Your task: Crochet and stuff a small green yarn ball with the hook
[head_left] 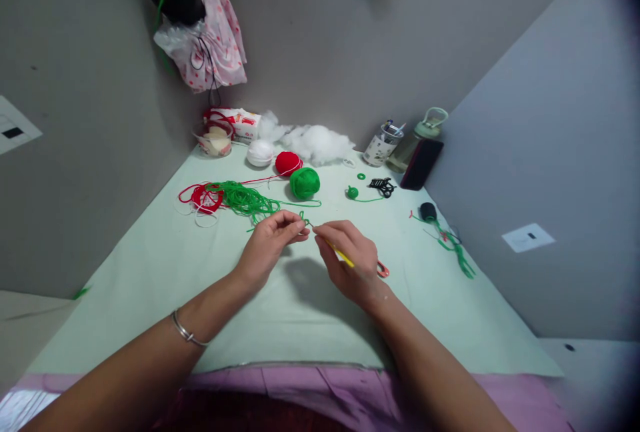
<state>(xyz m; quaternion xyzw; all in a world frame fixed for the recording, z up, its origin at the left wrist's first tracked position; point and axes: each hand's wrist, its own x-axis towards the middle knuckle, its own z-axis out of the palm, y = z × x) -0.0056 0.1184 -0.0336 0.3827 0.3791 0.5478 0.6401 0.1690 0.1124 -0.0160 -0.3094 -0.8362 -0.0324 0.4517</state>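
Over the middle of the table my left hand (273, 239) is closed, its thumb and fingers pinching green yarn (303, 218) that makes a small loop above the fingertips. My right hand (350, 259) grips a crochet hook with a yellow handle (343, 255). The hook's thin tip points left and reaches the green loop; whether it passes through the loop is too small to tell. Just behind my left hand spreads a loose tangle of green yarn (245, 199). An orange loop-shaped piece (383, 269) shows beside my right hand, partly hidden by it.
Farther back sit a green ball (305, 183), a red ball (289, 163) and a white ball (260, 153) of yarn. White stuffing (320, 144) lies along the wall. A pen cup (381, 147), a bottle (413, 142) and a phone (423, 164) stand back right. Black scissors-like pieces (383, 187) lie nearby.
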